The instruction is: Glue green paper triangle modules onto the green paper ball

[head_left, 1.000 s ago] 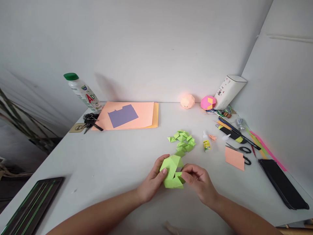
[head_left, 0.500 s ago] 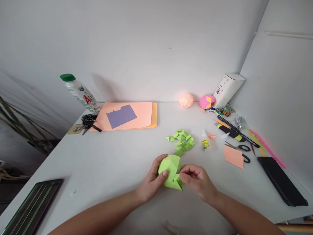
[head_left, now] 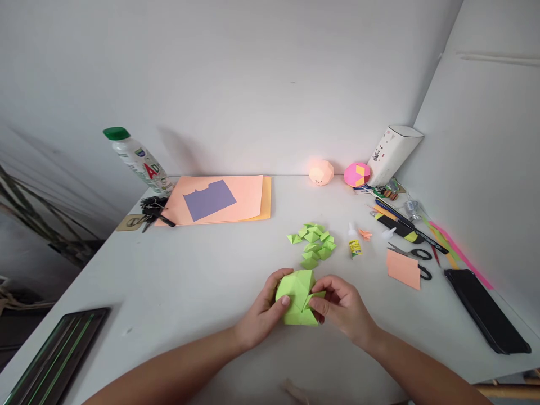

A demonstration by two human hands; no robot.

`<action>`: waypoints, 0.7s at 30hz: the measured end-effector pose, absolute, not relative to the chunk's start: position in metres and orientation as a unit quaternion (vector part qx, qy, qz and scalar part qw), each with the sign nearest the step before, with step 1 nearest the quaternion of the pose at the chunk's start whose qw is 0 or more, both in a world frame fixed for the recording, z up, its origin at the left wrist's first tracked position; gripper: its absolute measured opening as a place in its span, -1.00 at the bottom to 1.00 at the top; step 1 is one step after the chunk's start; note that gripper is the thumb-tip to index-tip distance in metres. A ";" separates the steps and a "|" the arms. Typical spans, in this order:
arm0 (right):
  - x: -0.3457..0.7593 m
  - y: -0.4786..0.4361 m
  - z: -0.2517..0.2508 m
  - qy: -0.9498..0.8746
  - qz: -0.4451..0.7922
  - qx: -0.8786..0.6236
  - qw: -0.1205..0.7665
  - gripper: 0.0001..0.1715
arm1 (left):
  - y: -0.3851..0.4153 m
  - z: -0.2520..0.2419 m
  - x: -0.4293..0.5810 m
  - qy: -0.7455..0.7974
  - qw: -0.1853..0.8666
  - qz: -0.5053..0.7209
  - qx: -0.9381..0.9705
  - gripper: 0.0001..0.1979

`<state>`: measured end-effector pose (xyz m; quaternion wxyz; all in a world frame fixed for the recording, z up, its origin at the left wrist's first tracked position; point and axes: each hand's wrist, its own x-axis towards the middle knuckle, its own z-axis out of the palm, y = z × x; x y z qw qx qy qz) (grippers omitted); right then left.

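My left hand point(head_left: 266, 311) is closed around the left side of a light green folded-paper ball point(head_left: 297, 287), its thumb pressed flat on the front face. The ball is partly built, with loose pointed flaps along its lower right edge. My right hand point(head_left: 343, 309) pinches a green paper flap point(head_left: 316, 298) at the ball's right side between thumb and fingers. Whether that flap is a separate piece or joined to the ball I cannot tell. Just beyond the ball lies a pile of small folded green paper pieces point(head_left: 316, 242).
Right of the pile stand a glue bottle point(head_left: 354, 242), scissors point(head_left: 417, 254), an orange paper square point(head_left: 404, 270) and a black phone-like slab point(head_left: 485, 309). Finished paper balls point(head_left: 321, 172) sit by the wall. Paper sheets point(head_left: 244, 197) and a white bottle point(head_left: 141, 163) are at back left.
The green ball has turned a little and shifted slightly right in my hands. The flap under my right fingers now points outward to the right, and my right fingers have moved slightly up.
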<state>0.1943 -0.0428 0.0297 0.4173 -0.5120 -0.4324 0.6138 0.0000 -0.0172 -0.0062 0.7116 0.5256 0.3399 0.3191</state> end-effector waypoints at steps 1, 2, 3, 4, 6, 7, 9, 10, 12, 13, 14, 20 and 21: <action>0.195 -0.042 0.032 -0.430 0.612 -0.518 0.415 -0.68 | -0.017 -0.006 0.000 0.335 0.713 0.322 0.525 -0.47; 0.195 -0.042 0.034 -0.428 0.613 -0.522 0.411 -0.67 | -0.018 -0.007 0.000 0.331 0.713 0.325 0.525 -0.48; 0.195 -0.042 0.035 -0.428 0.615 -0.522 0.407 -0.66 | -0.018 -0.007 0.000 0.329 0.713 0.325 0.526 -0.50; 0.195 -0.042 0.037 -0.429 0.618 -0.522 0.403 -0.65 | -0.018 -0.008 0.000 0.328 0.713 0.324 0.528 -0.51; 0.194 -0.042 0.038 -0.430 0.625 -0.519 0.395 -0.64 | -0.019 -0.009 -0.001 0.329 0.712 0.320 0.532 -0.52; 0.193 -0.042 0.038 -0.430 0.627 -0.518 0.391 -0.63 | -0.019 -0.009 -0.001 0.332 0.708 0.318 0.536 -0.52; 0.192 -0.042 0.037 -0.431 0.630 -0.519 0.385 -0.63 | -0.019 -0.009 -0.002 0.343 0.699 0.312 0.545 -0.49; 0.192 -0.043 0.037 -0.432 0.629 -0.520 0.383 -0.64 | -0.019 -0.009 -0.002 0.349 0.695 0.307 0.549 -0.46; 0.191 -0.043 0.035 -0.435 0.625 -0.523 0.383 -0.64 | -0.020 -0.010 -0.002 0.357 0.688 0.298 0.557 -0.41; 0.191 -0.043 0.035 -0.436 0.622 -0.525 0.384 -0.65 | -0.020 -0.010 -0.002 0.358 0.685 0.296 0.561 -0.39; 0.191 -0.043 0.035 -0.436 0.620 -0.525 0.386 -0.64 | -0.020 -0.011 -0.002 0.357 0.681 0.297 0.566 -0.38; 0.190 -0.044 0.038 -0.433 0.617 -0.532 0.386 -0.64 | -0.020 -0.009 -0.001 0.364 0.668 0.299 0.577 -0.38; 0.190 -0.044 0.038 -0.436 0.614 -0.534 0.385 -0.64 | -0.020 -0.008 0.000 0.365 0.667 0.298 0.577 -0.38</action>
